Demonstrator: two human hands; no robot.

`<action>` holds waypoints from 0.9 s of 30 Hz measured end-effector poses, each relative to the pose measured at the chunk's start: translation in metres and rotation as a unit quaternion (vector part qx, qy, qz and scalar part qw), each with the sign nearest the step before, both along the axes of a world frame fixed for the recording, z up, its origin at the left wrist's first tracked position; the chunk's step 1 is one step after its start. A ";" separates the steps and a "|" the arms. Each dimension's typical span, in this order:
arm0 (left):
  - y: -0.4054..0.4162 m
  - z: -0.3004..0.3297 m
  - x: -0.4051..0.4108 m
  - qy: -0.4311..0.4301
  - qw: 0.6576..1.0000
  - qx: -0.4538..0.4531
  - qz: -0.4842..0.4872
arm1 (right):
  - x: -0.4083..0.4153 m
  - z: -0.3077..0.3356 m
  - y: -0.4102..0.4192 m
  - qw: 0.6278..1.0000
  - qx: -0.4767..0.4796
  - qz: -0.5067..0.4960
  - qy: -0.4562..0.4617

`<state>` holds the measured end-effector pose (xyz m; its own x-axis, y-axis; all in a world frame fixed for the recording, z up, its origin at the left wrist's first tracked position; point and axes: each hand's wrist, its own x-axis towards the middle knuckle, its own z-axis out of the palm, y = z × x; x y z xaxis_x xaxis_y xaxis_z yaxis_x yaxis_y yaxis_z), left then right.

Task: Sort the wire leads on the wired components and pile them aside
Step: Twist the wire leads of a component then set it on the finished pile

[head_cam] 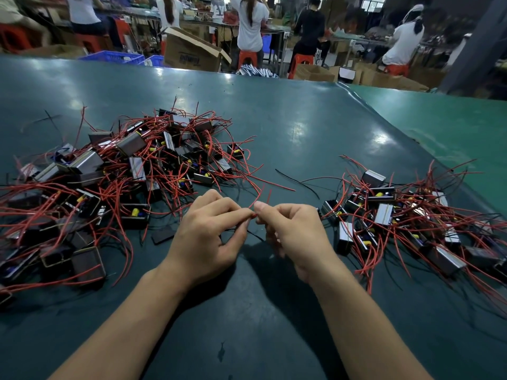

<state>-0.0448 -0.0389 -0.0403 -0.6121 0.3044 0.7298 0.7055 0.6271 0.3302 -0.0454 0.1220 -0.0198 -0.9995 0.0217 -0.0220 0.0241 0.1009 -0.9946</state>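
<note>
A big heap of wired components [115, 176], small black and metal boxes with tangled red leads, lies on the left of the green table [301, 127]. A smaller pile of the same components [406, 218] lies on the right. Between the two piles, my left hand [208, 237] and my right hand [293, 231] meet fingertip to fingertip. Both pinch thin red wire leads [256, 201] that stick up between them. A black lead runs under the hands. The component these leads belong to is hidden beneath my hands.
A loose black wire [299, 181] lies on the table between the piles. A flat black piece [163, 235] sits left of my left hand. Beyond the table's far edge are cardboard boxes [192, 50], blue crates [112, 56] and several seated people on red stools.
</note>
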 end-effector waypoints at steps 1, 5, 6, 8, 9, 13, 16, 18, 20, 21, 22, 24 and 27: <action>0.000 0.000 0.000 -0.003 1.000 -0.002 0.006 | 0.001 -0.003 -0.003 0.992 0.096 -0.034 0.069; 0.001 -0.001 0.000 -0.007 0.999 -0.003 0.041 | 0.005 -0.011 -0.012 0.857 0.372 -0.122 0.336; 0.001 -0.001 0.000 -0.007 0.999 -0.001 0.046 | 0.005 -0.011 -0.012 0.837 0.389 -0.126 0.363; 0.000 -0.001 0.000 -0.007 0.999 0.001 0.051 | 0.005 -0.012 -0.012 0.815 0.411 -0.120 0.390; -0.001 -0.001 0.000 -0.009 0.999 0.003 0.051 | 0.006 -0.011 -0.012 0.812 0.420 -0.108 0.392; -0.001 0.001 0.001 -0.016 0.998 0.018 0.060 | 0.011 -0.005 -0.007 0.813 0.434 -0.071 0.382; -0.001 0.000 0.000 -0.022 0.997 0.021 0.065 | 0.005 -0.003 0.007 0.830 0.398 -0.043 0.388; -0.001 -0.001 -0.001 -0.026 0.997 0.017 0.064 | -0.001 -0.004 0.012 0.825 0.410 -0.017 0.390; -0.002 -0.001 -0.001 -0.027 0.998 0.012 0.058 | -0.002 -0.006 0.011 0.815 0.414 -0.004 0.406; -0.002 -0.001 -0.001 -0.028 0.998 0.009 0.055 | -0.003 -0.006 0.012 0.812 0.412 -0.003 0.414; -0.002 -0.001 0.000 -0.031 0.998 0.006 0.052 | -0.003 -0.006 0.012 0.809 0.413 -0.003 0.418; -0.003 0.000 0.000 -0.034 0.999 0.001 0.043 | -0.004 -0.005 0.012 0.805 0.423 0.001 0.416; -0.002 0.000 0.000 -0.028 0.999 0.000 0.019 | -0.003 -0.005 0.009 0.853 0.389 0.033 0.347</action>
